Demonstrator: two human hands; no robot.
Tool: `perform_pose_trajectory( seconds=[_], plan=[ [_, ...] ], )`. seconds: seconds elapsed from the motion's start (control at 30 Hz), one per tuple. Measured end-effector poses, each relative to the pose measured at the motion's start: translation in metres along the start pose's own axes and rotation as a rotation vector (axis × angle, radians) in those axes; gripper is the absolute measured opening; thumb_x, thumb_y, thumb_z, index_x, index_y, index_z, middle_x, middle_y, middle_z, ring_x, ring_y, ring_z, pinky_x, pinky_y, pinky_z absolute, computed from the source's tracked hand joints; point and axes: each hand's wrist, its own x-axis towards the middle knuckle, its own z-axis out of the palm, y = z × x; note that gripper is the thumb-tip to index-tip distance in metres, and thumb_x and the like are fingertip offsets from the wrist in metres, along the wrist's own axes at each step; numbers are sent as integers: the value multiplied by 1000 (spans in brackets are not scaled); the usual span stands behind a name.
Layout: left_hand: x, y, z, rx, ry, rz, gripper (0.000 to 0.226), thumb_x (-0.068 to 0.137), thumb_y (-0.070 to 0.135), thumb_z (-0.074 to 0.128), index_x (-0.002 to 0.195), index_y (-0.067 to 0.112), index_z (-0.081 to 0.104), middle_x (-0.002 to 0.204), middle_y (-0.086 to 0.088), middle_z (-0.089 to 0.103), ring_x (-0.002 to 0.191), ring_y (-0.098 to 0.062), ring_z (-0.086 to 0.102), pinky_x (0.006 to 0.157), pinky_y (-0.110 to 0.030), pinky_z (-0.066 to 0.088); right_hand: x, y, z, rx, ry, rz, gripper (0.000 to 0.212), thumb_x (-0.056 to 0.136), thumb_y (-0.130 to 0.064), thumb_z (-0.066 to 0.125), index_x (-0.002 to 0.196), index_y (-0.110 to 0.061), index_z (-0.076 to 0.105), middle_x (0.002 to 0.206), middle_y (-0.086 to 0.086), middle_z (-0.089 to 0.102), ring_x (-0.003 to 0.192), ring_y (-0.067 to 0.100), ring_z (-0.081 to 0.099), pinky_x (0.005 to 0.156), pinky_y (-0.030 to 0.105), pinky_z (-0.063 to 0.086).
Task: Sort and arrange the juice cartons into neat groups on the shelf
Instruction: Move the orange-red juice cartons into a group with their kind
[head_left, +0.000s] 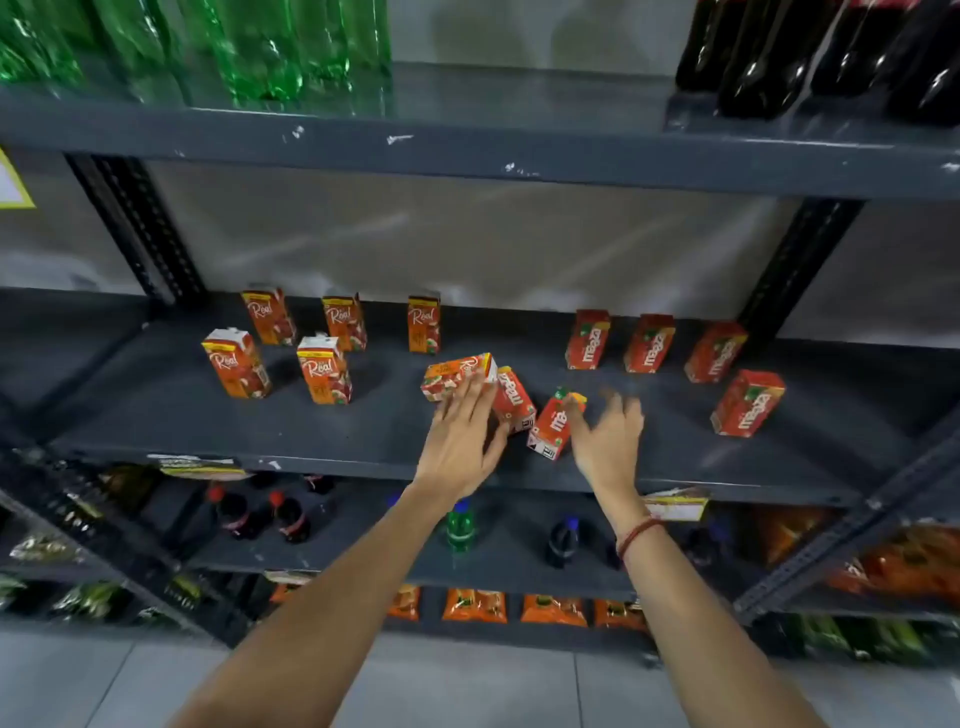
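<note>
Both hands reach over the front edge of the grey shelf (156, 415) with fingers spread, neither closed on anything. The left hand (462, 441) lies flat, its fingertips touching a Real carton (452, 375) that lies on its side, and its thumb side is against a tipped Maaza carton (511, 400) just to the right. The right hand (610, 436) is open and somewhat blurred, its thumb touching the top of a second leaning Maaza carton (553, 428); whether its fingers touch anything I cannot tell. These three cartons crowd the middle of the shelf near its front edge. To the left, five upright Real cartons (324, 369) stand loosely spaced, three near the back and two further forward, with bare shelf between them and the hands. To the right, four Maaza cartons (649, 343) stand apart, one (748, 402) closer to the front. Open shelf surface remains along the front edge on both sides. Green bottles (234, 47) and dark bottles (831, 52) sit on the shelf above.
</note>
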Motion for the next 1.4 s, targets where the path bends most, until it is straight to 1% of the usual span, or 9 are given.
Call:
perform_pose_trajectory(
  seconds=[0.13,0.33,0.47,0.63,0.77,0.93,1.07,1.23,1.4],
  plan=[
    [-9,-8,27,9,-195,-124,55,99,38,32,146,11,26,154,-7,25,142,-17,17,114,-33,10,7,10,18,41,-246,323,43,78,-37,69,103,-1,65,111,23,64,110,38,55,92,39,43],
    [-12,-21,52,110,-236,-229,62,97,45,27,146,7,23,155,-10,22,143,-20,14,115,-37,7,20,5,33,80,-314,489,51,65,-34,79,104,-5,65,114,18,67,107,33,62,91,47,53],
    [-15,-19,57,141,-180,-226,71,92,50,10,144,5,29,152,-13,30,141,-24,22,115,-39,13,30,9,39,124,-332,582,68,58,-32,85,116,-6,60,121,15,64,110,31,61,94,45,52],
    [-17,-17,57,132,-165,-223,72,91,48,9,141,3,36,148,-15,36,138,-26,28,113,-41,19,43,28,53,122,-400,621,105,21,-45,84,116,-9,58,120,10,63,108,29,60,95,42,51],
    [-18,-17,57,112,-163,-227,67,93,45,16,137,0,41,144,-16,42,135,-28,34,111,-42,24,27,2,43,168,-426,567,58,56,-18,85,108,-3,63,110,11,67,97,22,61,80,31,50],
    [-18,-18,56,114,-155,-209,67,94,45,18,135,-1,44,141,-17,45,133,-29,38,109,-44,28,10,6,28,477,-439,625,25,65,-1,81,78,-8,61,96,10,68,102,27,64,86,34,52],
    [-18,-19,57,129,-143,-203,63,94,43,25,130,-1,50,136,-18,51,128,-30,45,105,-45,34,-13,4,16,788,-483,569,41,74,5,70,112,0,55,106,11,63,98,21,61,87,27,50],
    [-18,-19,57,138,-129,-193,62,93,42,26,129,-2,51,135,-19,52,127,-31,46,103,-46,36,-10,-4,16,692,-524,380,55,65,3,78,113,-10,53,114,10,66,109,22,62,98,36,47],
    [-19,-21,59,126,-119,-180,63,93,43,26,131,-2,50,136,-19,51,128,-32,45,104,-47,35,-11,-10,18,641,-536,322,65,62,5,80,119,-5,51,111,8,65,97,12,62,71,16,49]
  ],
)
